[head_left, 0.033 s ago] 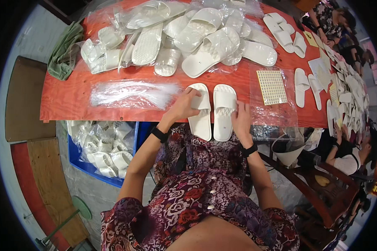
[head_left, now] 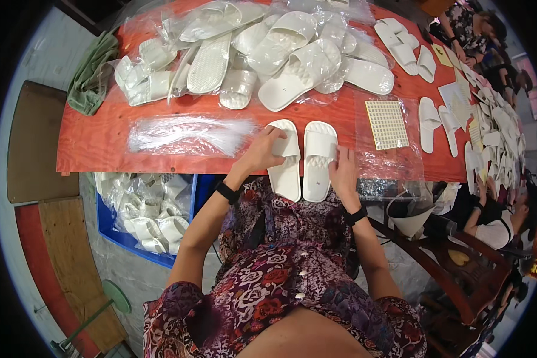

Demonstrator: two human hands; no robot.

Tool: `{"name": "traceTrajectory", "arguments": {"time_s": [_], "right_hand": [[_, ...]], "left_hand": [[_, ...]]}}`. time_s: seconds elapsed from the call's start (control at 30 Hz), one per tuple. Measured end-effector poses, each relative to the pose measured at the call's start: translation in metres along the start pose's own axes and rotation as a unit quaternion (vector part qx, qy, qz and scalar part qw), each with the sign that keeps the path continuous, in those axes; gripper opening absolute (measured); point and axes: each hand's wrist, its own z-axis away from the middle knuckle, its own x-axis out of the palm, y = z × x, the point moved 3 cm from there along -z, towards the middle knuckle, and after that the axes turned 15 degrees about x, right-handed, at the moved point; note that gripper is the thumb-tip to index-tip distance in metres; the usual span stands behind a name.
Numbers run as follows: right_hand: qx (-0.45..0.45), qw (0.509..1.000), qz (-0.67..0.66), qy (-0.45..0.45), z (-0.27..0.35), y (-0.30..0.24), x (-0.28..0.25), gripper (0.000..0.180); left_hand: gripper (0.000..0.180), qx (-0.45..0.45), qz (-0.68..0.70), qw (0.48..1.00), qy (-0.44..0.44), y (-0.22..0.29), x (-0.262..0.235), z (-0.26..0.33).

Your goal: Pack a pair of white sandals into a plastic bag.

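A pair of white slippers lies side by side at the table's near edge, heels jutting over it toward me. My left hand [head_left: 264,150] rests on the outer side of the left slipper [head_left: 288,176], its thumb and fingers spread apart at the strap. Against the outer edge of the right slipper [head_left: 320,143] are the fingers of my right hand [head_left: 343,169], loosely bent and not wrapped round it. A small dark mark shows on the right slipper's heel.
Bagged white slippers [head_left: 298,65] are heaped at the back of the red table [head_left: 95,143]. Flat clear bags [head_left: 188,134] lie left, a sticker sheet [head_left: 386,124] right. A blue crate [head_left: 110,224] of bagged slippers stands below left. Co-workers sit at right beside more slippers [head_left: 498,137].
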Motion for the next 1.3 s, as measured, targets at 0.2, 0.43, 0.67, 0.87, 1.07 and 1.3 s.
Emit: {"name": "traceTrajectory", "arguments": {"time_s": [0.2,0.43,0.67,0.87,1.07,1.3], "right_hand": [[0.020,0.988,0.081,-0.131,-0.016,-0.015,-0.023,0.029],[-0.156,0.972,-0.047,-0.170,-0.068,-0.078,0.022,0.023],[-0.157,0.945,0.139,-0.252,-0.078,-0.081,0.062,0.020],[-0.140,0.967,0.006,-0.215,-0.079,-0.074,0.055,0.009],[-0.074,0.952,-0.194,-0.224,-0.079,-0.067,0.046,0.007],[-0.038,0.939,-0.225,-0.258,-0.078,-0.061,0.047,0.008]], "left_hand": [[0.049,0.024,-0.033,0.996,0.077,0.005,0.014,0.015],[0.051,-0.020,-0.010,0.992,0.122,0.009,0.029,0.030],[0.049,-0.030,0.009,0.990,0.137,0.010,0.035,0.036],[0.045,-0.028,0.016,0.987,0.157,0.011,0.025,0.028],[0.039,-0.117,0.023,0.969,0.218,-0.018,0.027,0.010],[0.026,-0.161,0.161,0.932,0.283,-0.042,0.043,-0.014]]}}
